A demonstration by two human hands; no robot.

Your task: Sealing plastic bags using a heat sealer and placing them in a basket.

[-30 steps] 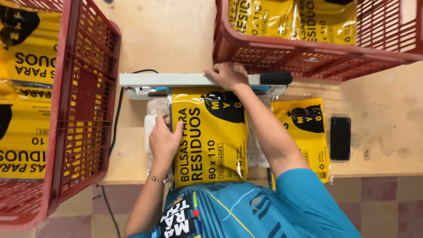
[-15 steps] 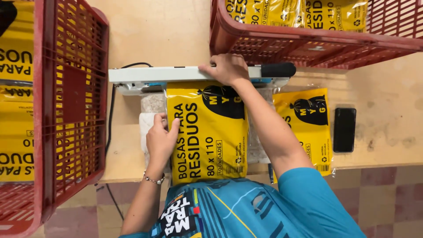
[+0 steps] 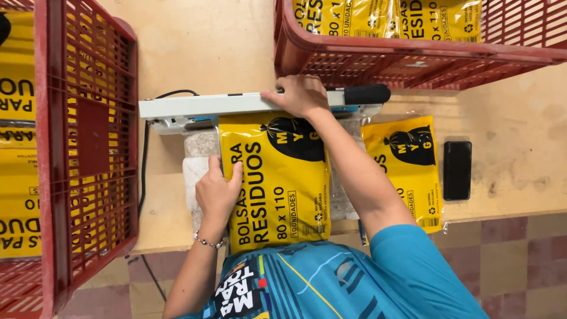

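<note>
Packet: yellow plastic packet [image 3: 277, 177] of folded bags, flat on a pale pad on the worktop [image 3: 207, 59], top edge tucked under the sealer bar [image 3: 201, 105], bottom edge near the worktop's front edge.
Change: against half a second ago, packet in the same slot under the bar, both hands in the same posts; no shift beyond the camera's own drift. Judged: bar pressed down, sealing of the top edge under way.
Long axis: runs away from the body toward the bar, square to it; printed black emblem end toward the bar, lettering running sideways along the length.
Left hand [image 3: 217, 190]: laid on the packet's left edge, fingers flat, steadying rather than closed around anything.
Right hand [image 3: 302, 94]: closed over the bar, above the packet's top edge, pressing down.
Right of the packet: second yellow packet [image 3: 407, 168], flat, just beside; black phone [image 3: 457, 170] further right.
Beyond the bar: red crate [image 3: 413, 59] with more yellow packets.
Left of the packet: another red crate [image 3: 88, 153], well apart.
</note>
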